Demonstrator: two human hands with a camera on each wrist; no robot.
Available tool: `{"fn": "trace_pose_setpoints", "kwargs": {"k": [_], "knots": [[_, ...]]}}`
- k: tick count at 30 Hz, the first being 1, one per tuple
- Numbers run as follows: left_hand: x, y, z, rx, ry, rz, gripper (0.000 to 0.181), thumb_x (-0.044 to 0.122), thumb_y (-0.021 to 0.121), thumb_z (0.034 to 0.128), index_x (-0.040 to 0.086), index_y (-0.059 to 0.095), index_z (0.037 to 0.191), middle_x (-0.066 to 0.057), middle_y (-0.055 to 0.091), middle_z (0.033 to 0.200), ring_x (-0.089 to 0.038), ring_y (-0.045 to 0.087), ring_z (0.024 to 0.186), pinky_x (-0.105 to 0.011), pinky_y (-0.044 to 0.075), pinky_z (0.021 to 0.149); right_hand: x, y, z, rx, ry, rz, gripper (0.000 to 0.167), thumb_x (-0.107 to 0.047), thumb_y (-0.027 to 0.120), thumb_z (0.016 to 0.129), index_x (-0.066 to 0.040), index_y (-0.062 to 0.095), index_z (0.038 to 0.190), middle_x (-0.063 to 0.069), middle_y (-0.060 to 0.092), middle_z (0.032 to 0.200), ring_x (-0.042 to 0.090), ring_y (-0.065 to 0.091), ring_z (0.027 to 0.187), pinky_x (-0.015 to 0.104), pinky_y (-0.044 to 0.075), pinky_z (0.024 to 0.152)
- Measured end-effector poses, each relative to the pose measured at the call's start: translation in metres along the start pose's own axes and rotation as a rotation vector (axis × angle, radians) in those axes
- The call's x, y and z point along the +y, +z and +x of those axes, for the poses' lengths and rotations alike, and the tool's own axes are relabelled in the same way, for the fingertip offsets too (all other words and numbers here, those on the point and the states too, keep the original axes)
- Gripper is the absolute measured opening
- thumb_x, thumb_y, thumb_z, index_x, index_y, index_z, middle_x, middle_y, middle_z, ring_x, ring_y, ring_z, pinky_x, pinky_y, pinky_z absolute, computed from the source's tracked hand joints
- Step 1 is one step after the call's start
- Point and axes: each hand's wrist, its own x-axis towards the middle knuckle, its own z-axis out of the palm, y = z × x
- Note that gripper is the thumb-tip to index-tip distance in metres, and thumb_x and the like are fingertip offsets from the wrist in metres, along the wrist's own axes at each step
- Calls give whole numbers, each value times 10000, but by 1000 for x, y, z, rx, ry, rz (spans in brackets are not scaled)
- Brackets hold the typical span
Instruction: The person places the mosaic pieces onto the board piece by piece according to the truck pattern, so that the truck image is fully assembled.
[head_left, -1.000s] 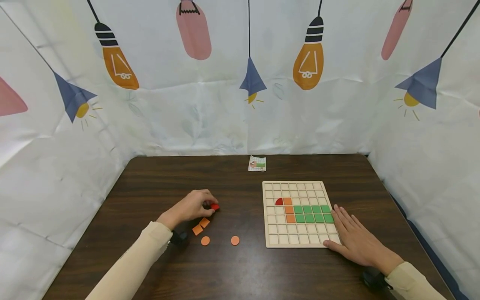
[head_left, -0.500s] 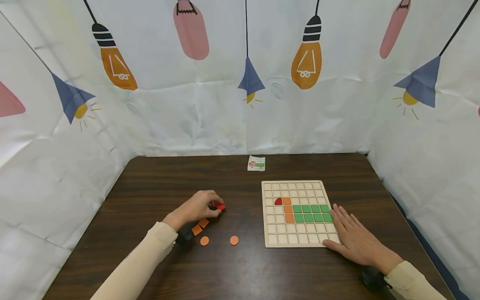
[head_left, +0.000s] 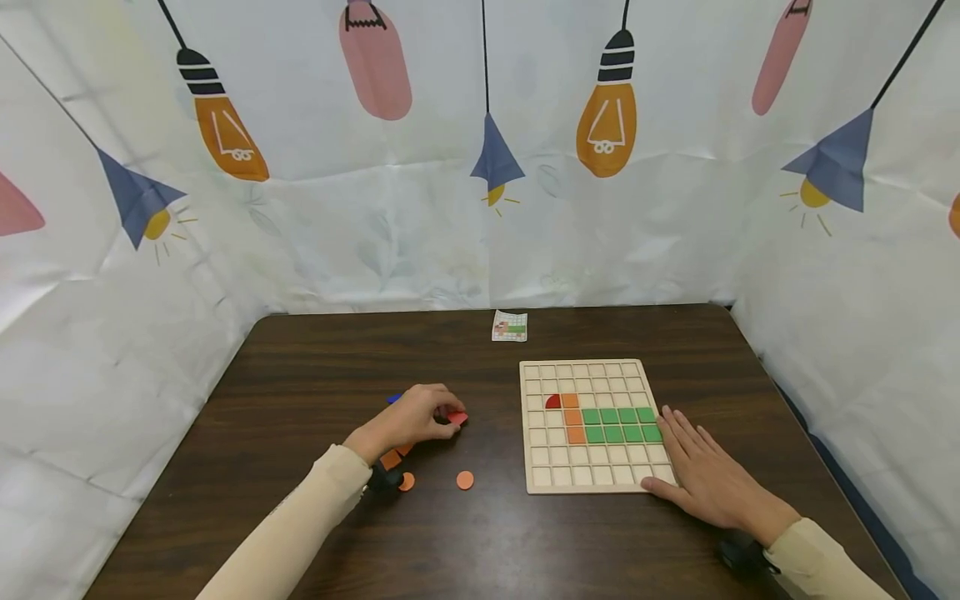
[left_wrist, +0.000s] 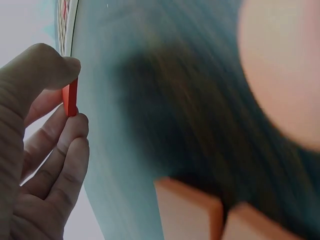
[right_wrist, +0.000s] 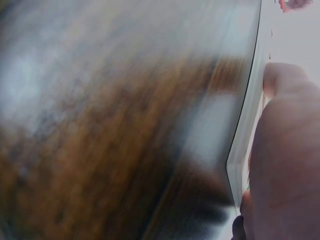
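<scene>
Between thumb and fingers, my left hand (head_left: 414,418) pinches a red piece (head_left: 457,417), held left of the gridded board (head_left: 546,478). The left wrist view shows the red piece (left_wrist: 72,98) edge-on at the fingertips. My right hand (head_left: 716,479) rests with fingers extended along the board's right edge, its thumb on the near right corner. On the board are a dark red rounded piece (head_left: 553,402), an orange column (head_left: 573,418) of three squares and two rows of green squares (head_left: 618,425).
Orange squares (head_left: 390,459) lie under the left wrist, with a round orange piece (head_left: 407,482) beside them and another orange disc (head_left: 465,480) to the right. A blue piece (head_left: 394,398) shows behind the left hand. A small pattern card (head_left: 509,327) lies at the table's far edge.
My left hand has moved right with the red piece, towards the board, and the blue piece has come into sight behind it. My right hand stays at the board's edge.
</scene>
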Motion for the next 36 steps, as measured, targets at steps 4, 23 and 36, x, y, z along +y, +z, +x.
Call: {"fn": "trace_pose_setpoints", "kwargs": {"k": [4, 23, 36], "knots": [[5, 5, 7, -3, 24, 17, 210, 217, 772, 913, 170, 781, 1118, 53, 705, 1024, -60, 625, 870, -201, 548, 772, 0, 0, 0, 3, -3, 2, 1038, -692, 551, 957, -27, 166, 1656, 233, 141, 1732, 461, 197, 1592, 673, 232, 1213], [38, 23, 42, 0, 66, 6, 179, 220, 764, 920, 163, 784, 1088, 28, 699, 1019, -87, 622, 863, -201, 538, 779, -2, 2, -1, 14, -8, 10, 1032, -687, 551, 960, -31, 166, 1657, 230, 145, 1733, 457, 206, 1590, 660, 236, 1221], [60, 42, 64, 67, 74, 22, 201, 184, 775, 894, 112, 777, 1081, 1, 710, 962, -77, 639, 820, -186, 543, 745, 1, 3, 0, 30, -6, -18, 1041, -714, 532, 954, -26, 183, 1653, 223, 166, 1730, 447, 218, 1591, 661, 252, 1220]]}}
